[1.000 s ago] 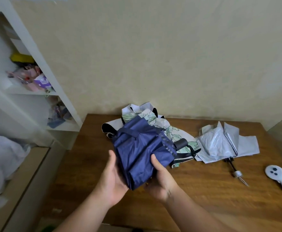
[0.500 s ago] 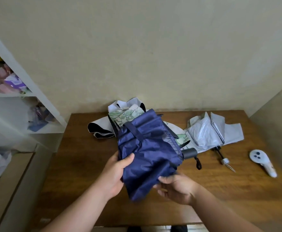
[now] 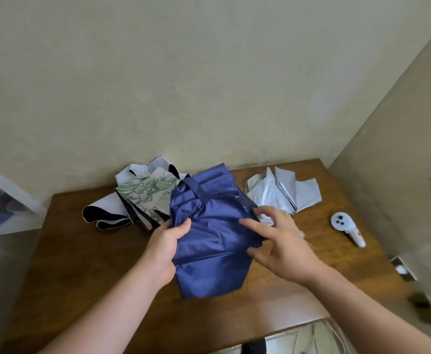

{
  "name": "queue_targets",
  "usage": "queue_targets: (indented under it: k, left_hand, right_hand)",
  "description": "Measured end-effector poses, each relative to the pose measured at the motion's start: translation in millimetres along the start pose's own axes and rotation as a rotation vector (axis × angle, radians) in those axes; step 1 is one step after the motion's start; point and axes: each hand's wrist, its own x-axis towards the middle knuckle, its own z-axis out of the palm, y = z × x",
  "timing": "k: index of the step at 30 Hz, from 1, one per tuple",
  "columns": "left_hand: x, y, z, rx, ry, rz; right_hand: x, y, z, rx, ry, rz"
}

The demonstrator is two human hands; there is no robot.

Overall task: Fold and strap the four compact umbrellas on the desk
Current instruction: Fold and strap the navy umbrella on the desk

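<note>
Blue umbrella: a navy compact umbrella (image 3: 209, 233), its cloth gathered in loose folds, is held above the near middle of the wooden desk (image 3: 81, 290), between the two hands. Its far end points away toward the wall; its near end hangs down toward the person.
Strap: a navy strap (image 3: 196, 189) lies across the far part of the blue cloth and is not wrapped round it.
Left hand: the left hand (image 3: 162, 247) grips the left edge of the blue umbrella, thumb on top of the cloth and fingers curled under it, out of sight. The umbrella lies directly to the right of this hand.
Right hand: the right hand (image 3: 280, 242) sits at the umbrella's right edge with fingers spread. The forefinger reaches left and rests on top of the cloth, the thumb touches the lower right edge, and the other fingers are raised and blurred. The umbrella lies to the left of this hand.
Printed umbrella: a white umbrella with green leaf print (image 3: 145, 195) and black lining lies unfolded at the back left of the desk, partly behind the blue one.
Grey umbrella: a silver-grey umbrella (image 3: 286, 192) lies spread at the back right of the desk, beyond the right hand.
Controller: a white handheld controller (image 3: 346, 227) lies on the desk near the right edge, well apart from the hands.
Fourth umbrella: cannot tell where it lies.
</note>
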Motion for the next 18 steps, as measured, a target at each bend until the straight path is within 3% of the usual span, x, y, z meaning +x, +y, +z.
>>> queue_targets:
  k: [3,5,10,14,16,18]
  left_hand:
    - [7.2,-10.2,21.7,-0.006,-0.048,-0.14]
    - [13.5,-16.2,33.4,-0.002,-0.089,-0.141]
    - [26.6,-17.0,55.5,0.041,-0.185,-0.041]
    - [53.4,-34.3,50.2,0.371,0.029,-0.016]
    - [65.8,-54.1,48.8,0.563,0.096,-0.084]
    - [79.4,-79.6,52.4,0.665,0.042,-0.216]
  right_hand:
    - [16.6,6.7,-4.0,-0.291,-0.308,0.099]
    - [21.6,17.5,-4.4,-0.297,-0.418,0.183]
    - [19.9,51.5,-2.5,-0.312,-0.279,0.221]
    - [17.6,93.3,-14.1,-0.318,-0.133,0.398]
    - [20.0,109.8,-17.2,-0.236,-0.078,0.496]
    - [24.7,120.4,-17.2,-0.131,-0.043,0.6]
